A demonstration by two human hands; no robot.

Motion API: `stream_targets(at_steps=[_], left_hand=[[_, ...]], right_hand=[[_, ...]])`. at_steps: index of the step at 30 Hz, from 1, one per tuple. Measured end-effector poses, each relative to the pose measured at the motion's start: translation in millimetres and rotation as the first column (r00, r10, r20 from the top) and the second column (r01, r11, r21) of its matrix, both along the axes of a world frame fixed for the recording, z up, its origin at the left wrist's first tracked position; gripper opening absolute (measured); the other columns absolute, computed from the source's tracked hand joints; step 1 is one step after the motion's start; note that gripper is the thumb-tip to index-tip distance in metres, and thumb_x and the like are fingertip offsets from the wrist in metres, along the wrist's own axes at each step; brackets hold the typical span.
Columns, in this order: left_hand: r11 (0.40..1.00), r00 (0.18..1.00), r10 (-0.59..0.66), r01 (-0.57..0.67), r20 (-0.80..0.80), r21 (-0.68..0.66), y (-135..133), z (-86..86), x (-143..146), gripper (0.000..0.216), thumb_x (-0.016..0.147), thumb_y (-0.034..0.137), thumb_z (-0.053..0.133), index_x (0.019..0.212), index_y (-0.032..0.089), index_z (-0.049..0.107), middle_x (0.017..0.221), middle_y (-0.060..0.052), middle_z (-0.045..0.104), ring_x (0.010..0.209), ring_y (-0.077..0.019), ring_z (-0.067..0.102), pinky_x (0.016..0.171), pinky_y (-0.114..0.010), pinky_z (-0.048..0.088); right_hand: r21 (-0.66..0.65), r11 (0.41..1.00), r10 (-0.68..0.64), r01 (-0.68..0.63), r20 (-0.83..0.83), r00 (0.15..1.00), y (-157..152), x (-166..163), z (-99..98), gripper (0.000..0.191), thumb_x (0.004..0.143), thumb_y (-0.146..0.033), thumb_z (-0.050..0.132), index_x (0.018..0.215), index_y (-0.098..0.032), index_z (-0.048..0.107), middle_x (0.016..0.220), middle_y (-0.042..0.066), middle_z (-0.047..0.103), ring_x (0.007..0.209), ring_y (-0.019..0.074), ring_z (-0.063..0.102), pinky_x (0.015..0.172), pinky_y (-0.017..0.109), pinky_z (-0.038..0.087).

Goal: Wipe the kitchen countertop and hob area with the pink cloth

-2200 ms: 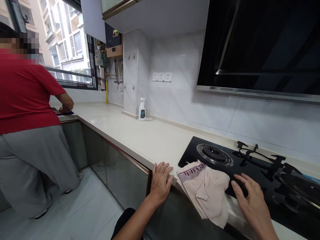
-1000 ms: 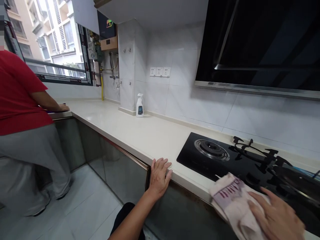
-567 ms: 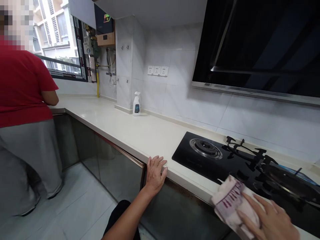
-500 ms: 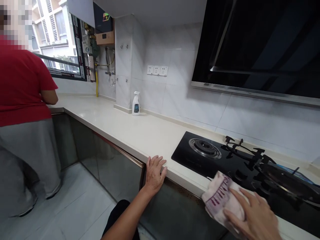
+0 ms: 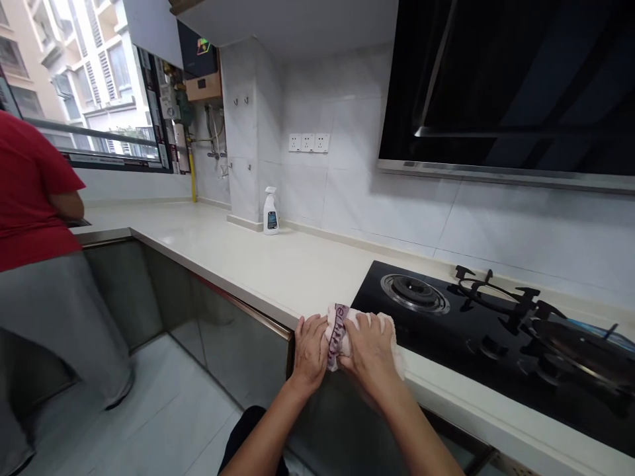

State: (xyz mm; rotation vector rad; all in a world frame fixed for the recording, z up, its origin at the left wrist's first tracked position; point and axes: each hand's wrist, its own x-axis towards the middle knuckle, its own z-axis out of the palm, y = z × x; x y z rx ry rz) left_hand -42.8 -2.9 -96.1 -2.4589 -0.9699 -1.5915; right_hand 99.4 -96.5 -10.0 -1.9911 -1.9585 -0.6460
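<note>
My right hand (image 5: 370, 347) is closed over a folded pale pink cloth (image 5: 338, 334) with purple markings and presses it against the front edge of the countertop (image 5: 297, 277). Right beside it, my left hand (image 5: 311, 350) rests on that same edge with its fingers stretched forward over the top. Its thumb side lies against the cloth or very close to it; I cannot tell which. The black gas hob (image 5: 391, 317) begins just beyond the cloth to the right.
A white spray bottle (image 5: 270, 213) stands against the back wall. Pan supports (image 5: 501, 297) sit on the hob, beneath a dark range hood (image 5: 496, 92). At the left, a person in a red shirt (image 5: 34, 192) stands by the counter. Cabinet doors (image 5: 238, 337) line the front below.
My right hand has brought the cloth leftward from the hob's front to beside my left hand. My left hand stays on the edge. The person in red appears farther left in view.
</note>
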Motion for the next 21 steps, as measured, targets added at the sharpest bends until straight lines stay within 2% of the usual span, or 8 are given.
stream_targets(at_steps=[4,7,11,16,21], left_hand=[[1.000,1.000,-0.017,0.017,-0.024,0.002,-1.1,2.3,-2.6,0.037,0.102,0.017,0.033,0.126,0.021,0.061,0.132,-0.008,0.066,0.132,-0.0237,0.053,0.123,-0.055,0.026],[1.000,0.999,-0.014,0.014,-0.046,-0.002,-4.7,5.8,-3.4,0.035,0.101,0.017,0.037,0.126,0.022,0.061,0.134,-0.008,0.066,0.133,-0.0239,0.053,0.123,-0.056,0.025],[1.000,0.999,0.008,-0.008,-0.040,-0.004,-6.8,8.3,-3.1,0.031,0.103,0.018,0.040,0.124,0.024,0.063,0.131,-0.007,0.067,0.132,-0.0237,0.054,0.122,-0.056,0.026],[1.000,0.999,0.020,-0.020,-0.027,-0.005,-6.4,7.9,-1.8,0.030,0.104,0.019,0.040,0.122,0.024,0.063,0.130,-0.007,0.068,0.132,-0.0238,0.054,0.122,-0.056,0.027],[1.000,1.000,0.015,-0.015,-0.009,-0.008,-7.0,8.5,-0.5,0.030,0.104,0.020,0.040,0.122,0.024,0.064,0.129,-0.007,0.068,0.131,-0.0244,0.054,0.122,-0.057,0.026]], right_hand=[[0.077,0.996,0.043,-0.040,-0.036,0.998,-6.5,10.6,-13.0,0.063,0.077,-0.036,0.080,0.135,-0.029,0.056,0.140,0.010,0.058,0.136,0.0366,0.042,0.119,0.062,0.018],[0.137,0.988,0.075,-0.068,-0.048,0.996,-18.2,23.2,-21.4,0.062,0.076,-0.031,0.080,0.134,-0.029,0.056,0.139,0.009,0.059,0.136,0.0353,0.043,0.120,0.061,0.020],[0.151,0.987,0.060,-0.051,-0.053,0.997,-37.8,48.2,-32.7,0.064,0.073,-0.027,0.081,0.133,-0.031,0.057,0.138,0.007,0.061,0.138,0.0352,0.044,0.119,0.060,0.023],[0.168,0.986,-0.001,0.001,0.003,1.000,-78.5,107.2,-52.4,0.066,0.072,-0.030,0.077,0.135,-0.031,0.057,0.142,0.008,0.059,0.140,0.0367,0.043,0.114,0.059,0.032],[0.197,0.979,-0.062,0.057,0.020,0.998,-136.9,185.5,-68.1,0.057,0.073,-0.045,0.071,0.127,-0.028,0.064,0.137,0.011,0.062,0.134,0.0399,0.050,0.106,0.057,0.042]])
